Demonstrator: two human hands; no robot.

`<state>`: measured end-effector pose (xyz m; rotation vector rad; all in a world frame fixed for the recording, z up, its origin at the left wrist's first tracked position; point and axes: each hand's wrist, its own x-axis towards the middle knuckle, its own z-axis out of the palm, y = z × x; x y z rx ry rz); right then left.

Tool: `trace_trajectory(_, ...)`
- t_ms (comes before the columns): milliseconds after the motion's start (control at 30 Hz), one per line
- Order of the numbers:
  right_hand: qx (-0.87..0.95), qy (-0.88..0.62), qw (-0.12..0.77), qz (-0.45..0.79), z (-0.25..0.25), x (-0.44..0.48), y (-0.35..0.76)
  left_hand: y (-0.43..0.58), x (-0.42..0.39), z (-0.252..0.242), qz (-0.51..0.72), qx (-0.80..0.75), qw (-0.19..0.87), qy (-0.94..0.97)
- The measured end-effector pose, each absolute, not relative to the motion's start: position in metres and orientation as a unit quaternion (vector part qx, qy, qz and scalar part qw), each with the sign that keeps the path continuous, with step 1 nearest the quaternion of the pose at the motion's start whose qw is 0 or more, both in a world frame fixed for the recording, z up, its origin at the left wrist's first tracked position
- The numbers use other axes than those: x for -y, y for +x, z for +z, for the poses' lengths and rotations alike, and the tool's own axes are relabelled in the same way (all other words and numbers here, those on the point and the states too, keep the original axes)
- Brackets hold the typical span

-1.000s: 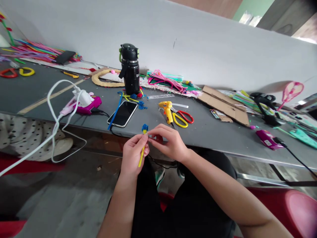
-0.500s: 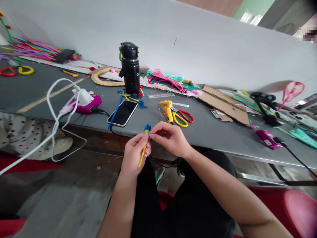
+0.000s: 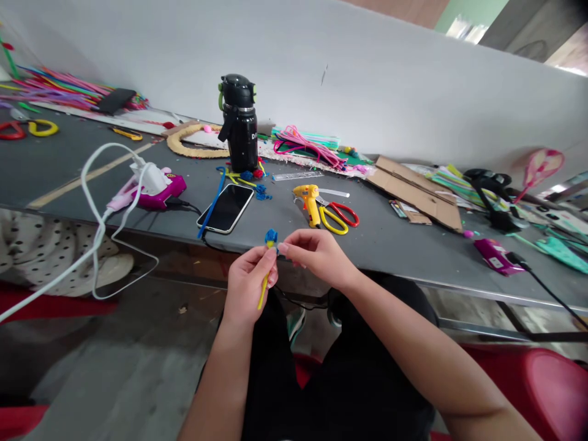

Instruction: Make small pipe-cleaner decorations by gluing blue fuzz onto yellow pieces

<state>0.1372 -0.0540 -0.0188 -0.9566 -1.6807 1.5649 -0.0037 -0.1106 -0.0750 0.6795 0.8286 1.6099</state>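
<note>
My left hand (image 3: 248, 285) is closed around the yellow stem of a small blue pipe cleaner flower (image 3: 271, 236), just below its head. The stem sticks out beneath the fingers. Close by on the right, my right hand (image 3: 321, 260) has its thumb and forefinger pinched together beside the flower; what lies between those fingertips is too small to make out. Beyond the hands, a blue pipe cleaner (image 3: 212, 205) lies across the edge of a smartphone (image 3: 227, 209). To the right are a yellow glue gun (image 3: 312, 205) and red-and-yellow-handled scissors (image 3: 337, 219).
A black bottle (image 3: 242, 131) stands behind the phone. At the left, a white cable (image 3: 98, 229) hangs over the table edge from a magenta power adapter (image 3: 160, 195). Cardboard (image 3: 416, 193) and a second magenta adapter (image 3: 496, 256) lie right. A red stool (image 3: 546, 392) is at lower right.
The fingertips of my right hand have drawn slightly right of the flower, and the flower head has turned a little. My left hand keeps its hold on the stem.
</note>
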Motion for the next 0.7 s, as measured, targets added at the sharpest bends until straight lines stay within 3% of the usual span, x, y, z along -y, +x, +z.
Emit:
trace_trajectory(367,0.63,-0.386,0.29,0.608,-0.022,0.048,0.143,-0.002,0.111,-0.077,0.678,-0.385,0.536,0.324)
trace_trajectory(700,0.725,-0.329,0.303,0.524,-0.019,0.046,0.15,-0.002,0.111,-0.075,0.672,-0.374,0.572,0.285)
